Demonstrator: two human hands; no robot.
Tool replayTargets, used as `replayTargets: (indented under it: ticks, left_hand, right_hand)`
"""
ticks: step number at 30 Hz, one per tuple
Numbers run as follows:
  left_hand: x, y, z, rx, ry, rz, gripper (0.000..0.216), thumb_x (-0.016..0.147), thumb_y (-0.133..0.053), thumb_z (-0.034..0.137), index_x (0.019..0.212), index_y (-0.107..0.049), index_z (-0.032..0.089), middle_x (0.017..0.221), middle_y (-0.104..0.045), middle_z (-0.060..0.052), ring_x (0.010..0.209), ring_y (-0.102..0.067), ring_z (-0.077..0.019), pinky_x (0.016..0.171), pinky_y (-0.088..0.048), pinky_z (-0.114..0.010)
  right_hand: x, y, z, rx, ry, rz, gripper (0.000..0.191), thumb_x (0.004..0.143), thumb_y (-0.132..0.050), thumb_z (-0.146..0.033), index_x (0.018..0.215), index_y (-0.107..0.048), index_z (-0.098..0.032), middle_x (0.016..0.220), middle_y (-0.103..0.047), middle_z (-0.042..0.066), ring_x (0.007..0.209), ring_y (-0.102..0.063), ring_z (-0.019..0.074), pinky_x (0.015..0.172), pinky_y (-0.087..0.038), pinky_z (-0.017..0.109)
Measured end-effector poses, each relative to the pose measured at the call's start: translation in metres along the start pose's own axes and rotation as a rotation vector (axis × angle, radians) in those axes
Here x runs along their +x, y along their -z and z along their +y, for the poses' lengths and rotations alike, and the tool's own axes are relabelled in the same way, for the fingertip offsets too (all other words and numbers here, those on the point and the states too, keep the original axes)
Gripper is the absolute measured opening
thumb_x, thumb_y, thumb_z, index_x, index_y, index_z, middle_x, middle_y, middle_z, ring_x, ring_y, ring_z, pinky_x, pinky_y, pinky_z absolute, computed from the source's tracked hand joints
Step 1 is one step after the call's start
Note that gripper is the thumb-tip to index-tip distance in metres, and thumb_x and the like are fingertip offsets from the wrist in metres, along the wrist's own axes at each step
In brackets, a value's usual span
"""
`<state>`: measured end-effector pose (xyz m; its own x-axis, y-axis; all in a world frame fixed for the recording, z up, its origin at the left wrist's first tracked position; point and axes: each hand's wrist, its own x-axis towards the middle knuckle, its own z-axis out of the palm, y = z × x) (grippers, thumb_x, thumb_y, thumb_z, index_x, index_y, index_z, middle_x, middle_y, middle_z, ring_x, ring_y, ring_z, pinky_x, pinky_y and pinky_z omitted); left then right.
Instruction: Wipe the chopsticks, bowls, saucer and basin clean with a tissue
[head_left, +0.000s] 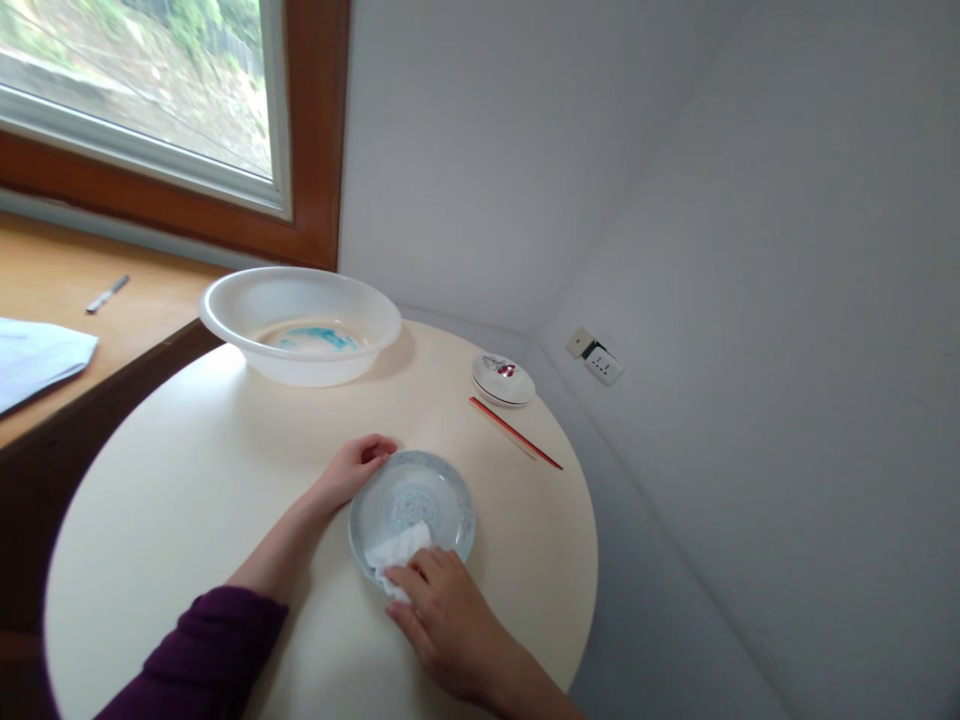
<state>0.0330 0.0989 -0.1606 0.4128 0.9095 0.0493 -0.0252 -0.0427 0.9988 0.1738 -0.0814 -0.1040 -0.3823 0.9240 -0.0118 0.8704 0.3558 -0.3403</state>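
A pale blue patterned plate (420, 495) lies flat on the round cream table (225, 480). My left hand (352, 468) grips the plate's left rim with curled fingers. My right hand (442, 615) presses a folded white cloth (396, 553) onto the near inner part of the plate, fingers closed over the cloth.
A large white basin (300, 325) holding water and something turquoise stands at the table's back. A small white dish (502, 380) and red chopsticks (516, 433) lie at the right. A wooden ledge at left carries a pen (107, 294) and paper (37, 360). A wall socket (596, 357) sits beyond.
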Motion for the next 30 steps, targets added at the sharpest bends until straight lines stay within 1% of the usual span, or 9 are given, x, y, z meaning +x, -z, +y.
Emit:
replayTargets:
  ticks: [6,10,13,16,20,21,23,26,30]
  left_hand:
    - [0.0,0.0,-0.001,0.013,-0.017,-0.003,0.026,0.064,-0.064,0.038,0.077,-0.063,0.016,0.077,-0.07,-0.005,0.075,-0.064,-0.0214,0.07,-0.049,-0.033]
    - [0.0,0.0,-0.001,0.02,-0.023,0.0,0.026,0.064,-0.064,0.038,0.076,-0.064,0.016,0.076,-0.07,-0.005,0.074,-0.064,-0.0214,0.071,-0.049,-0.033]
    - [0.0,0.0,0.0,0.026,-0.024,-0.002,0.026,0.064,-0.064,0.038,0.077,-0.064,0.015,0.077,-0.07,-0.006,0.074,-0.064,-0.0211,0.071,-0.049,-0.033]
    - [0.001,0.001,-0.001,0.029,-0.027,0.001,0.028,0.064,-0.065,0.04,0.077,-0.064,0.015,0.078,-0.07,-0.006,0.075,-0.064,-0.0211,0.071,-0.049,-0.033]
    - [0.0,0.001,-0.001,0.031,-0.032,0.01,0.03,0.064,-0.066,0.042,0.078,-0.064,0.015,0.077,-0.07,-0.006,0.075,-0.064,-0.0216,0.072,-0.049,-0.033]
    - [0.0,0.001,-0.001,0.03,-0.034,0.013,0.031,0.065,-0.066,0.043,0.078,-0.064,0.015,0.078,-0.07,-0.006,0.076,-0.064,-0.0217,0.072,-0.049,-0.034]
    - [0.0,0.001,-0.001,0.027,-0.038,0.017,0.033,0.067,-0.065,0.045,0.081,-0.065,0.015,0.081,-0.07,-0.008,0.077,-0.064,-0.0222,0.073,-0.05,-0.034]
    - [0.001,0.0,-0.006,0.018,-0.051,0.033,0.037,0.07,-0.064,0.047,0.087,-0.065,0.014,0.086,-0.071,-0.009,0.082,-0.064,-0.0235,0.075,-0.05,-0.036]
    - [0.008,0.003,-0.02,0.023,-0.111,0.118,0.044,0.068,-0.063,0.051,0.094,-0.063,0.015,0.107,-0.064,-0.013,0.102,-0.059,-0.0261,0.09,-0.045,-0.039]
  right_hand:
    - [-0.006,0.0,0.0,0.07,0.026,-0.009,0.031,0.089,-0.047,-0.034,0.117,-0.053,-0.023,0.106,-0.059,0.005,0.099,-0.051,0.0199,0.091,-0.037,0.036]
    - [-0.015,-0.006,0.008,0.165,0.066,0.043,0.03,0.093,-0.039,-0.023,0.121,-0.048,-0.026,0.12,-0.059,0.001,0.113,-0.049,0.0154,0.103,-0.022,0.035]
    - [-0.022,-0.009,0.019,0.148,0.063,0.068,0.031,0.093,-0.036,-0.017,0.12,-0.048,-0.026,0.119,-0.061,0.001,0.114,-0.05,0.0129,0.106,-0.014,0.036]
    - [-0.026,-0.008,0.037,0.073,0.088,0.079,0.026,0.092,-0.041,-0.018,0.115,-0.052,-0.024,0.114,-0.064,0.002,0.112,-0.052,0.0146,0.106,-0.016,0.039]
    - [-0.027,-0.012,0.068,0.011,0.163,0.206,0.022,0.09,-0.043,-0.017,0.107,-0.057,-0.022,0.106,-0.066,0.005,0.103,-0.057,0.0157,0.099,-0.031,0.039]
    - [-0.027,-0.014,0.073,-0.002,0.175,0.245,0.023,0.09,-0.043,-0.015,0.106,-0.057,-0.022,0.104,-0.067,0.005,0.101,-0.058,0.0159,0.1,-0.03,0.041]
    - [-0.024,-0.02,0.079,-0.029,0.171,0.315,0.024,0.089,-0.044,-0.013,0.105,-0.057,-0.023,0.099,-0.068,0.003,0.098,-0.059,0.0165,0.105,-0.022,0.048]
    - [-0.013,-0.031,0.071,-0.06,0.098,0.39,0.022,0.088,-0.044,-0.013,0.103,-0.058,-0.023,0.094,-0.068,0.002,0.092,-0.06,0.017,0.106,-0.014,0.053]
    - [0.009,-0.047,0.046,-0.065,-0.007,0.436,0.024,0.088,-0.043,-0.014,0.106,-0.057,-0.022,0.093,-0.068,0.003,0.088,-0.06,0.0164,0.106,-0.019,0.049]
